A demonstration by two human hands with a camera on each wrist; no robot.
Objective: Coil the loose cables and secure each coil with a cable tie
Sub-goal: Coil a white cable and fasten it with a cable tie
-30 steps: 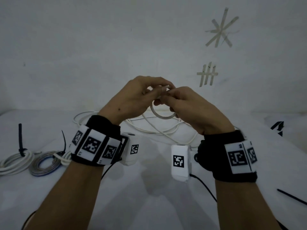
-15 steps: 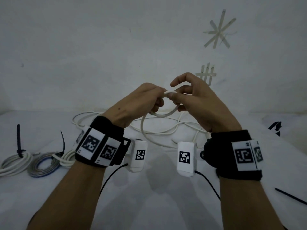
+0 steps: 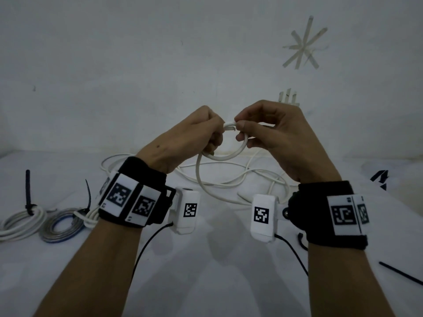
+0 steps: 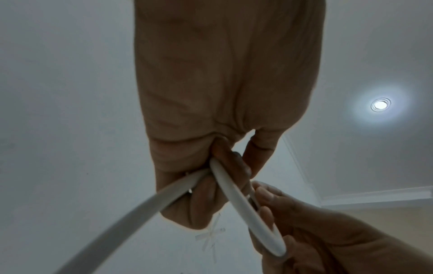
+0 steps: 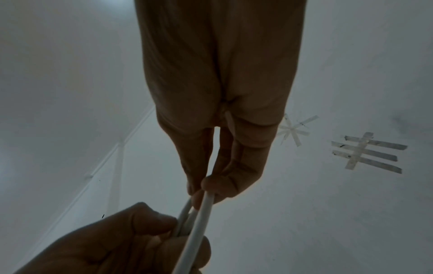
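The left hand [image 3: 194,136] is up in the air in front of the white wall [image 3: 137,65], and its fingers are curled tight around a white cable [image 3: 225,156]. The right hand [image 3: 277,133] is just beside it, and its thumb and first finger pinch the same cable at the top of a small round loop. The two hands almost touch there. In the left wrist view the cable [image 4: 246,209] bends around from the left hand [image 4: 211,129] to the right hand [image 4: 328,237], and one long piece runs down and away from the left fist. In the right wrist view the right hand [image 5: 222,129] pinches the cable [image 5: 199,228] with its fingertips [image 5: 211,183], and the left hand [image 5: 117,244] holds it lower down. Below the loop, the rest of the white cable hangs down to the white table [image 3: 206,282] and lies there in a loose, messy pile behind the wrists. Far to the left on the table lies a white coil [image 3: 20,223] with a black cable tie [image 3: 28,191] sticking up from it. Just beside it lies a grey and blue coil [image 3: 61,227] with another black tie [image 3: 88,195]. A third white coil [image 3: 91,217] peeks out from behind the left wristband. One loose black tie [image 3: 400,273] lies on the table at the right edge. Two tape marks are stuck on the wall, a star shape [image 3: 303,44] and some crossed strips [image 3: 288,97].
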